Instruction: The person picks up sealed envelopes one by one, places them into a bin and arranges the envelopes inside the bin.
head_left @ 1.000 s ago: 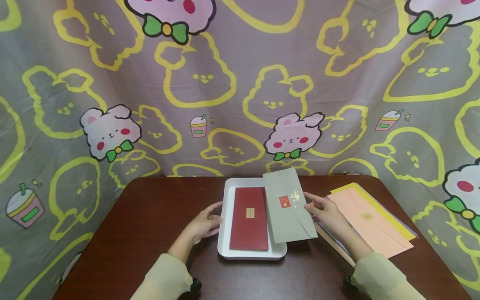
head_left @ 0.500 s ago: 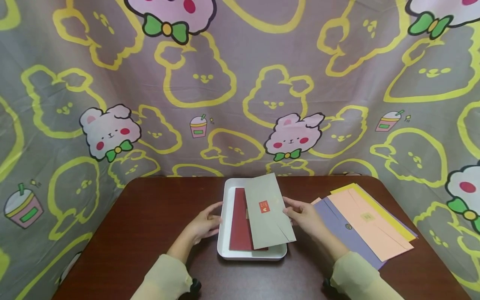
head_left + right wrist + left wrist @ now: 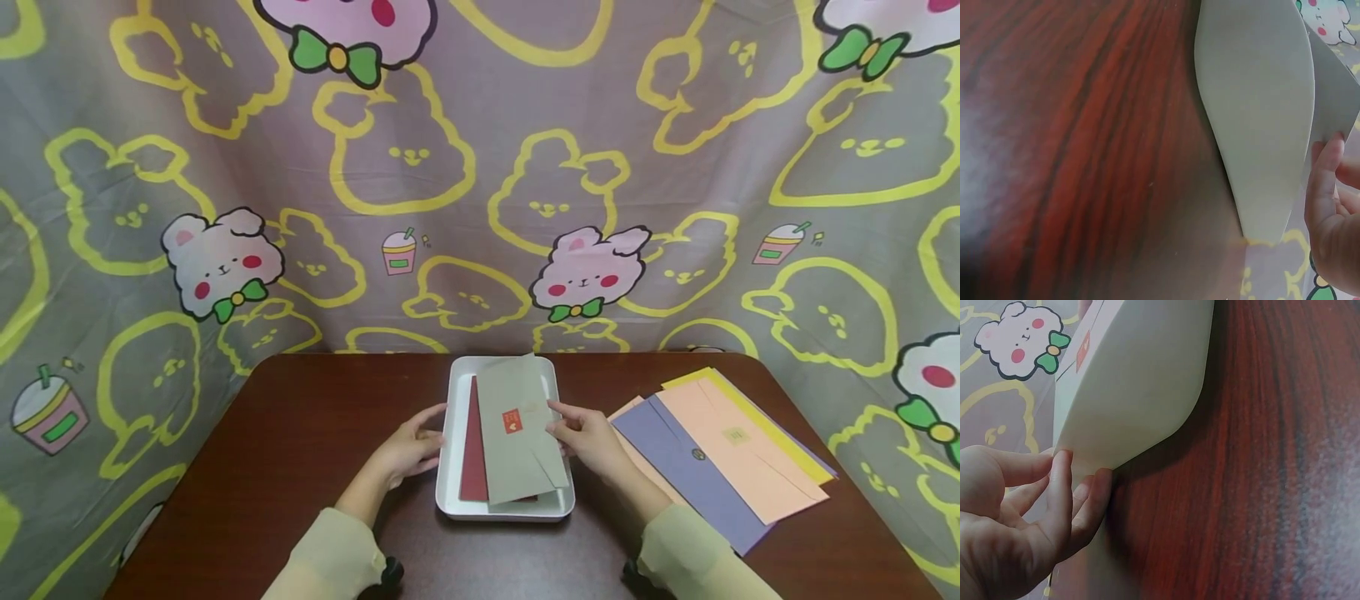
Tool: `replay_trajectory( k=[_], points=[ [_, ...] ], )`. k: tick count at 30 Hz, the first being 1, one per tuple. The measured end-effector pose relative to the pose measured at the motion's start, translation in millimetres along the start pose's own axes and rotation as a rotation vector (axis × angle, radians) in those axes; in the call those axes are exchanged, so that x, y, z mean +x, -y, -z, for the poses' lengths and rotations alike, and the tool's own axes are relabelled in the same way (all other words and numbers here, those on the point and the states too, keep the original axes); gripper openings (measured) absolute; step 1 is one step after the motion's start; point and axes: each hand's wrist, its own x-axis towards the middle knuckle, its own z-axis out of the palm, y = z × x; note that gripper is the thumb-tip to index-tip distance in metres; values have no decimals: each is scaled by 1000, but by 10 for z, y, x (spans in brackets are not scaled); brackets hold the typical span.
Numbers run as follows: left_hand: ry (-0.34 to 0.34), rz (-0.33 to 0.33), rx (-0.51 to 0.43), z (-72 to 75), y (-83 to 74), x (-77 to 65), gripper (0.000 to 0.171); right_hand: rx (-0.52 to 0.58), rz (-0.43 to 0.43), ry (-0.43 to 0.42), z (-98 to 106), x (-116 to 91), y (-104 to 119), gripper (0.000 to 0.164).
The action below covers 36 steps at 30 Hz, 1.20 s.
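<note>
In the head view, a grey-green envelope [image 3: 516, 454] with a red heart sticker hangs slightly askew over a white tray [image 3: 448, 475]. My right hand [image 3: 588, 437] pinches its right edge between thumb and fingers. Beneath it, a dark red envelope [image 3: 472, 467] lies in the tray, mostly covered. On the other side, my left hand [image 3: 408, 446] holds the tray's left side, fingertips against the wall and rim in the left wrist view. The right wrist view shows the envelope [image 3: 1334, 87] reaching past the tray wall [image 3: 1254, 112] to my right fingers.
To the right on the brown table [image 3: 315, 442] lies a fanned pile of envelopes: a pink one [image 3: 757, 454] and a purple one [image 3: 686, 458] on top, a yellow one [image 3: 701, 377] partly underneath. A patterned cloth [image 3: 480, 167] hangs behind the table.
My right hand has carried the grey-green envelope leftward and slightly down, from the tray's right edge to over the red envelope. The left hand and tray have stayed in place.
</note>
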Motion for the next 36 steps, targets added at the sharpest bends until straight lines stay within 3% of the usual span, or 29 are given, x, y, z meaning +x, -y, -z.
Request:
replay_trajectory(
  k=[16,25,31,36],
  points=[
    [5,0,21,-8,-34,-38,59,-82,-70,-25,-162,138,47,46],
    [0,-2,31,-16,-39,-40,59,-107,-79,3,-178,164,16,46],
    [-2,3,33,-11,-25,-34,58,-192,-56,84,-165,178,47,42],
    [-4,8,37,-8,-24,-36,58,-342,-34,128,-183,194,87,47]
  ],
)
